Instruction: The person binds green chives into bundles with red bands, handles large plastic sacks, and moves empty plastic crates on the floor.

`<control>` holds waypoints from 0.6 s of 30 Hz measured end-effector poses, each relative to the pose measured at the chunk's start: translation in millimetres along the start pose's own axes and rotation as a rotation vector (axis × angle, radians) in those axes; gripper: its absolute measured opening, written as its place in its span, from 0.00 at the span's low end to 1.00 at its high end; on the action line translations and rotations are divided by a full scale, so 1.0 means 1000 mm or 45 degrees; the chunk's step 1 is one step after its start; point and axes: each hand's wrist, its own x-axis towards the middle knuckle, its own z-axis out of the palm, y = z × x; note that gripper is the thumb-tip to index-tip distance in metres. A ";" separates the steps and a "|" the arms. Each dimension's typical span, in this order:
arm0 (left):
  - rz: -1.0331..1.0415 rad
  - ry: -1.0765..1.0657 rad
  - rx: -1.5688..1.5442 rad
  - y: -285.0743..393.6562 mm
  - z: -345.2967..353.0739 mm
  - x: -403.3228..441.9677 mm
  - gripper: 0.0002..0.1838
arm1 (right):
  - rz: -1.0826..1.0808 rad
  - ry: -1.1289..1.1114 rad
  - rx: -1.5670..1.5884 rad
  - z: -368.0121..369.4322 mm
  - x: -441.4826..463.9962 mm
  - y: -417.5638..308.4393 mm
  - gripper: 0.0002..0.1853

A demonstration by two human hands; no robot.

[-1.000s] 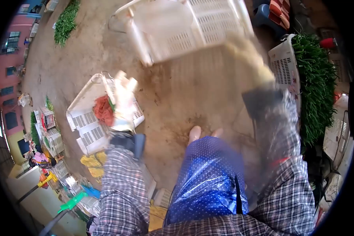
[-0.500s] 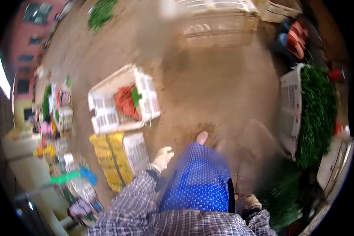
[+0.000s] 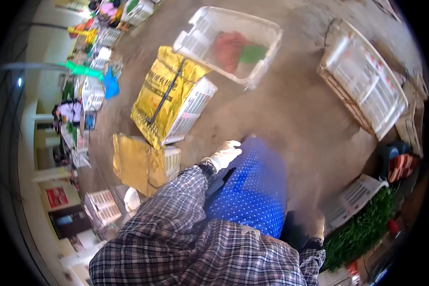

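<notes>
Over the left edge of the blue dotted apron (image 3: 252, 190) is my left hand (image 3: 225, 154), in a pale glove, its fingers apart and nothing in them. My right hand (image 3: 316, 226), gloved too and partly blurred, hangs low at my right side near a white crate of green stalks (image 3: 362, 229); its fingers are not clear. Ahead of my left hand stands a white crate (image 3: 195, 43) with a red cloth (image 3: 229, 50) and a green piece (image 3: 253, 54) inside.
Left of me are a yellow-wrapped crate (image 3: 164, 90) and a brown-covered crate (image 3: 138, 164). Stacked white crates (image 3: 364, 78) stand at the upper right, near a red striped cloth (image 3: 401, 167). People and more crates are at the far left.
The view has swung left. Both hands have dropped from out in front to beside the apron, and the large white crate has been let go. The yellow-wrapped crate is now in full view.
</notes>
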 end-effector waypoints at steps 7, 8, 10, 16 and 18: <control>0.612 0.381 0.252 -0.194 -0.060 -0.084 0.19 | 0.031 -0.198 -0.369 -0.011 0.024 -0.041 0.18; 0.580 0.408 0.343 -0.214 -0.062 -0.096 0.18 | 0.021 -0.197 -0.422 -0.004 0.026 -0.049 0.17; 0.632 0.436 0.590 -0.247 -0.048 -0.125 0.18 | -0.098 -0.280 -0.649 0.018 0.035 -0.058 0.18; -0.393 0.121 -0.795 -0.324 -0.043 -0.114 0.21 | 0.114 -0.316 -0.628 0.121 0.039 -0.155 0.21; -0.398 0.091 -0.862 -0.278 -0.057 -0.092 0.22 | 0.074 -0.242 -0.581 0.158 0.010 -0.178 0.19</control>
